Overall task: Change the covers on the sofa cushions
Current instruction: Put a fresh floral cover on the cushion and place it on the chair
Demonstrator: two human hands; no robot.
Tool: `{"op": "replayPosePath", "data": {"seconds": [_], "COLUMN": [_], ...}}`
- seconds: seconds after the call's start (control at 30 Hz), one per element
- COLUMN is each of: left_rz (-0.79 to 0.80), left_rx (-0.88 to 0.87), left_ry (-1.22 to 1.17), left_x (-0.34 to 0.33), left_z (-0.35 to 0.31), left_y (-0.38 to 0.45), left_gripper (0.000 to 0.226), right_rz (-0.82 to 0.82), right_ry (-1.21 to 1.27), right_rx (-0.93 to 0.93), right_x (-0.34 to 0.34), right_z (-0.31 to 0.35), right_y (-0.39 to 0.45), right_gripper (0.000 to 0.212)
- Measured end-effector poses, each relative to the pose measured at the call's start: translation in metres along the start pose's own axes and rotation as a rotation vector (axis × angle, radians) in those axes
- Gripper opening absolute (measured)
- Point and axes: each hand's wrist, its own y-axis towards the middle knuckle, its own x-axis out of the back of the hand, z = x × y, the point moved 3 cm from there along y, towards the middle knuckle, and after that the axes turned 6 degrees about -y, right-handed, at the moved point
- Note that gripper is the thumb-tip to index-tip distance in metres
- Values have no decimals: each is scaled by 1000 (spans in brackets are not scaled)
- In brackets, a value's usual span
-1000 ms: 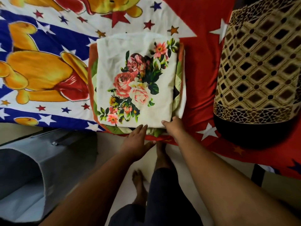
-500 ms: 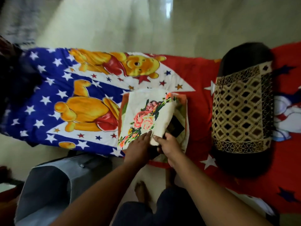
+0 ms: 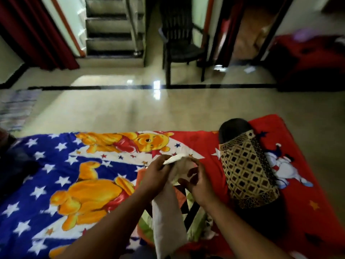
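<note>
The person's two hands meet above the mattress point(image 3: 308, 184), and both hold the same cream cover point(image 3: 169, 217). The left hand point(image 3: 155, 177) grips the cover's upper edge, its fingers curled over the cloth and its thumb below, so the folded rim juts out past the knuckles. The right hand point(image 3: 198, 185) faces it from the other side: its thumb and bent fingers pinch the cloth near the top, with the fingers partly spread rather than pressed flat. Between the two hands the cover bunches into a short peak. From there it hangs down in a long pale strip between the forearms towards the lower edge of the view.

Under the hands, on the mattress, lies a stack of folded cloth point(image 3: 194, 219) with orange, green and black parts showing; the hanging cover hides much of it. To the right of the hands, also on the mattress, lies a bolster point(image 3: 246, 172) in a brown diamond-patterned cover, with its dark end showing at the far side. It is near the right hand but apart from it. The mattress sheet shows yellow bears and stars to the left of the hands.

Beyond the mattress is shiny floor point(image 3: 130, 109), then a dark chair point(image 3: 181, 43) and stairs point(image 3: 110, 27).
</note>
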Motion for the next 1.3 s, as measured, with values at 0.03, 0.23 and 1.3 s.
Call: {"op": "replayPosePath", "data": {"seconds": [0.03,0.23,1.3], "left_rz": [81,615,1572], "left_rx": [-10,20,-190], "left_ry": [-42,-204,-15], "left_x": [-2,-33,-324], "left_z": [-9,-42,-182], "left_y": [1,-22,-612], "left_gripper": [30,21,53], "right_rz": [-40,-526,-1991], "right_ry": [-38,-254,-49], "right_rx": [-4,-135,-718], "right_x": [-1,16,1], "right_z": [2,10,-71], "right_y": [-7,-92,-884], "right_gripper": [84,25,14]}}
